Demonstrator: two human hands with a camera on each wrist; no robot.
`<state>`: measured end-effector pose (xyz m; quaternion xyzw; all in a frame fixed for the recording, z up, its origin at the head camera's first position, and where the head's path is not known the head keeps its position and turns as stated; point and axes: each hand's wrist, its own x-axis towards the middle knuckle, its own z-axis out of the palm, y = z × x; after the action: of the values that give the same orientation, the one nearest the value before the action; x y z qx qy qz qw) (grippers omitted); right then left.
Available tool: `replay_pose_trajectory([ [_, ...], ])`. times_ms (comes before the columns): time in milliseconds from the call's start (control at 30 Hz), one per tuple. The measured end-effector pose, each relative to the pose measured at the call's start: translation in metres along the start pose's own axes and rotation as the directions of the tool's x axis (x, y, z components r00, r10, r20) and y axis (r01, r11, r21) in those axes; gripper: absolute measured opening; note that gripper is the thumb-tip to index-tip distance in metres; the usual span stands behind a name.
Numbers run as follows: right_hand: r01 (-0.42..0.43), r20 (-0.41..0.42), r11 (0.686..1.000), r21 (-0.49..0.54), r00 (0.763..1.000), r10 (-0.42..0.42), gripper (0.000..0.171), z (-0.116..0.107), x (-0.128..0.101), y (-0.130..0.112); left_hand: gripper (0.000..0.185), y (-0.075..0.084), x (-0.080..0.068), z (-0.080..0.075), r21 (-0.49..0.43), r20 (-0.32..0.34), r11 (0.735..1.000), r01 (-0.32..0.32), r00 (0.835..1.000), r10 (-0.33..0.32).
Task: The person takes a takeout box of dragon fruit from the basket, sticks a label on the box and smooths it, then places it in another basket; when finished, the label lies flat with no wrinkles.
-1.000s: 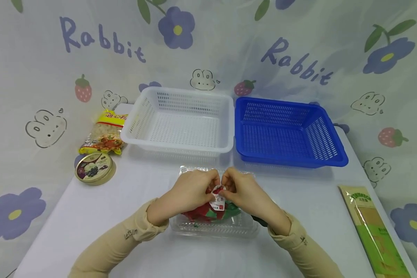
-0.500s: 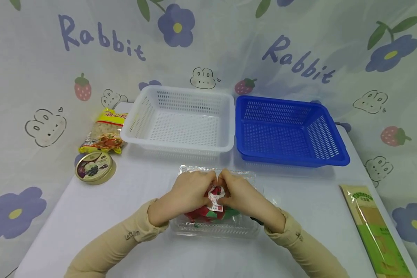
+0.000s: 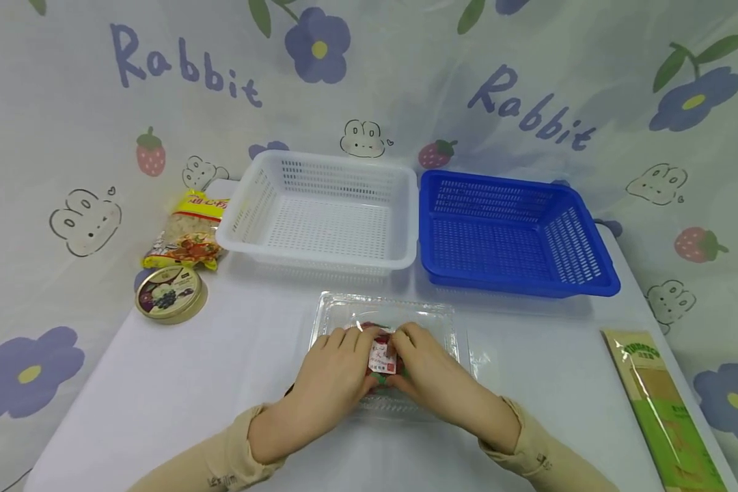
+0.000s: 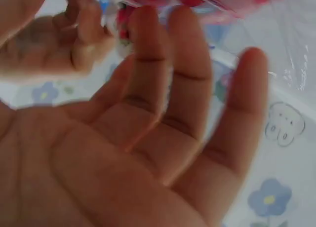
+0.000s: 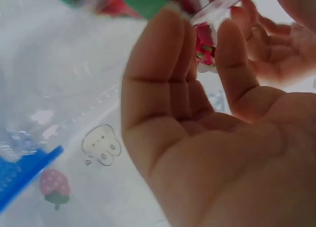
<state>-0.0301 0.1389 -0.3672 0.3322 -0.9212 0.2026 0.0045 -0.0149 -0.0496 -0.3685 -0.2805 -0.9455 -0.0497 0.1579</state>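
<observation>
A clear plastic clamshell box (image 3: 406, 305) lies on the white-covered table. Inside it is a red and green thing, mostly hidden by my hands; its colours (image 5: 143, 0) show in the right wrist view. A small white label sticker (image 3: 381, 360) with a red picture and dark writing lies over the lid. On its left side my left hand (image 3: 335, 379) rests with slightly bent, spread fingers, the fingertips at the label's edge. My right hand (image 3: 439, 372) mirrors it on the other side, with index finger and thumb touching the label area.
Behind the box stand a white basket (image 3: 329, 263) and a blue basket (image 3: 498, 280). At the left are a yellow food bag (image 3: 187, 232) and a round tin (image 3: 171, 294). A long green and tan packet (image 3: 664, 410) lies at the right edge.
Both hands have come down and nearer, with their fingers changing from a pinch at the label's top to lying along its sides. The label now looks flatter on the lid.
</observation>
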Motion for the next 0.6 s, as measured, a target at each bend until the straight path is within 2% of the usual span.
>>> replay_pose_trajectory([
  [67,0.002,-0.001,1.0,-0.03,1.0,-0.002,0.042,0.001,-0.011,-0.001,0.079,0.005,-0.01,0.0,-0.018,-0.014,1.0,0.011,1.0,-0.012],
  [133,-0.014,0.008,0.999,-0.044,1.0,0.015,0.05,0.004,-0.023,-0.001,0.08,0.01,-0.02,0.001,-0.044,-0.002,0.998,0.036,0.999,-0.037],
  [233,-0.048,-0.011,0.997,-0.058,0.999,0.048,0.062,0.013,-0.036,-0.002,0.065,0.017,-0.029,0.008,-0.072,-0.019,0.995,0.074,0.997,-0.076],
  [300,-0.059,-0.053,0.995,-0.076,0.997,0.055,0.066,0.021,-0.041,-0.003,0.048,0.021,-0.031,0.017,-0.088,-0.083,0.991,0.1,0.991,-0.108],
  [367,-0.059,-0.117,0.991,-0.116,0.992,0.046,0.064,0.03,-0.043,-0.003,0.034,0.024,-0.029,0.028,-0.1,-0.184,0.987,0.126,0.972,-0.143],
  [467,-0.074,-0.236,0.985,-0.154,0.971,0.036,0.049,0.043,-0.04,-0.006,0.02,0.026,-0.023,0.042,-0.12,-0.32,0.978,0.173,0.925,-0.203],
  [533,-0.102,-0.313,0.982,-0.16,0.948,0.048,0.043,0.049,-0.036,-0.008,0.018,0.027,-0.018,0.049,-0.121,-0.368,0.97,0.213,0.898,-0.243],
  [600,-0.147,-0.38,0.979,-0.144,0.921,0.082,0.039,0.054,-0.03,-0.011,0.025,0.028,-0.014,0.054,-0.119,-0.383,0.961,0.249,0.882,-0.275],
])
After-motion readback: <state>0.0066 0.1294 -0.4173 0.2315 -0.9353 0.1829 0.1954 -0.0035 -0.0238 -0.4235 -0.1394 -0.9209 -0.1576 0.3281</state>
